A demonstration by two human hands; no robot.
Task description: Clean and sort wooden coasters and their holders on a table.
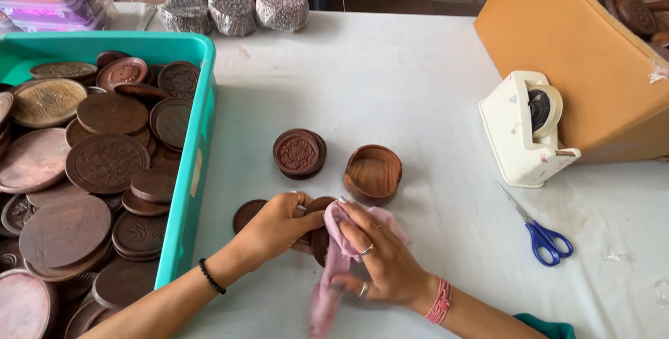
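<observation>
A dark wooden disc (319, 231) stands on edge near the front middle of the white worktop (404, 81), held between both hands. The left hand (279, 226) grips its left side, fingers curled around the rim. The right hand (380, 255) presses a pink cloth (334, 259) against the disc's face, its fingers (352, 215) close together over the cloth; the cloth's tail hangs toward the front edge. Two rings show on the right hand, a pink band on its wrist, and a black bead bracelet on the left wrist.

Just left of the left hand one flat brown disc (245, 213) lies on the worktop. Behind the hands sit one small stack of carved round lids (299, 153) and, beside it to the right, one open round wooden bowl-like holder (373, 173).

Along the left runs one teal plastic crate (198, 130) heaped with many round wooden discs of several sizes, too many and too overlapped to count. To the right stand one white tape dispenser (526, 130) and one pair of blue-handled scissors (543, 234), with one brown cardboard box (578, 46) behind them holding more dark discs. At the far edge rest three wrapped round bundles (233, 10).
</observation>
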